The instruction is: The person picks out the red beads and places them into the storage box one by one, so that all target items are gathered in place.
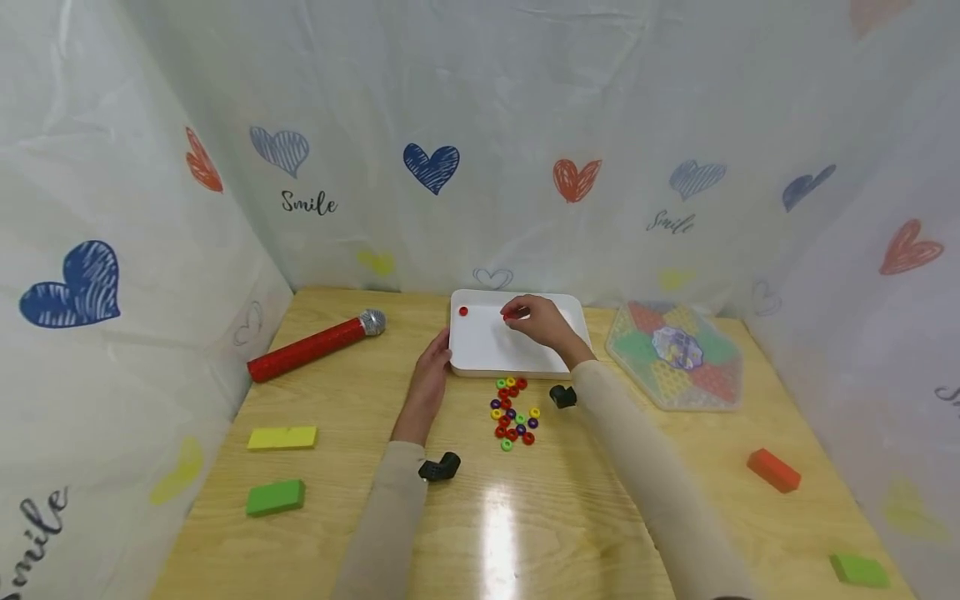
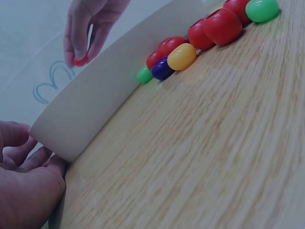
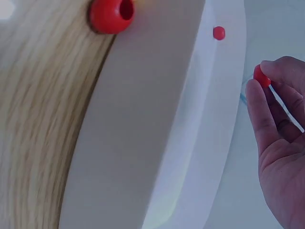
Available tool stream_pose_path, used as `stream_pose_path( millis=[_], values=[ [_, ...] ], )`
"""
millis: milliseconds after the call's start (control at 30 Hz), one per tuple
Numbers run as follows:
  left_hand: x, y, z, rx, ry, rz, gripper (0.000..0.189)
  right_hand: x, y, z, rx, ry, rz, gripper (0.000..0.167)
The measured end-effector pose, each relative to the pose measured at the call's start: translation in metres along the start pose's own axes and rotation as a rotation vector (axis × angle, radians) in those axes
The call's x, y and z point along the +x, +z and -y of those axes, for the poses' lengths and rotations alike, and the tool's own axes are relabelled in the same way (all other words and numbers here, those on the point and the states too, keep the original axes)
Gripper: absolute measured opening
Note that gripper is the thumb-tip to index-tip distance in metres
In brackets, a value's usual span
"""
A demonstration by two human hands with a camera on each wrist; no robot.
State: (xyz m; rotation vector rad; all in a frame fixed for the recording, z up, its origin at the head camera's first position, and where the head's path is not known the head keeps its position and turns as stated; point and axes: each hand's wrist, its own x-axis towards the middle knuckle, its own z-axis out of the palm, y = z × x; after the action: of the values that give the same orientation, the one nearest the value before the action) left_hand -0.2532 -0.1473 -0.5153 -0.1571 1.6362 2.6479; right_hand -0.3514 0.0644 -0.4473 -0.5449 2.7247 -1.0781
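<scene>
My right hand [image 1: 542, 320] pinches a red bead [image 3: 261, 76] between thumb and fingertips, above the white tray [image 1: 487, 356]. A second red bead [image 1: 463, 311] lies inside the tray near its far left corner. My left hand [image 1: 431, 372] holds the tray's left side; in the left wrist view its thumb [image 2: 14, 133] meets the rim and its other fingers lie lower against the wall. In front of the tray, several red, yellow, green and purple beads [image 1: 505, 421] lie loose in a cluster on the wooden table [image 1: 360, 508].
A red microphone [image 1: 315, 346] lies at the back left. Yellow [image 1: 282, 438] and green [image 1: 275, 497] blocks lie on the left. A clear hexagonal case [image 1: 720, 350] of sorted beads sits right of the tray. Red [image 1: 774, 471] and green [image 1: 859, 571] blocks lie at right. Printed sheeting [image 1: 495, 100] surrounds the table.
</scene>
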Motion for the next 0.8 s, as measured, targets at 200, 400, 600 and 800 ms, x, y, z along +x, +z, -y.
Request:
stream_pose_path(
  millis=[200, 400, 600, 800],
  values=[
    [-0.001, -0.003, 0.001, 0.001, -0.006, -0.002, 0.048, 0.017, 0.010, 0.005, 0.016, 0.051, -0.010, 0.021],
    [-0.002, -0.001, 0.002, -0.001, -0.006, -0.008, 0.049, 0.030, 0.014, 0.008, 0.000, 0.044, -0.002, 0.018],
    [-0.003, 0.001, 0.001, 0.002, 0.006, -0.012, 0.049, 0.039, 0.010, 0.020, -0.004, 0.039, 0.034, 0.017],
    [-0.006, -0.001, 0.001, 0.004, 0.008, -0.006, 0.048, 0.048, 0.011, 0.023, -0.013, 0.017, 0.072, 0.019]
  ],
)
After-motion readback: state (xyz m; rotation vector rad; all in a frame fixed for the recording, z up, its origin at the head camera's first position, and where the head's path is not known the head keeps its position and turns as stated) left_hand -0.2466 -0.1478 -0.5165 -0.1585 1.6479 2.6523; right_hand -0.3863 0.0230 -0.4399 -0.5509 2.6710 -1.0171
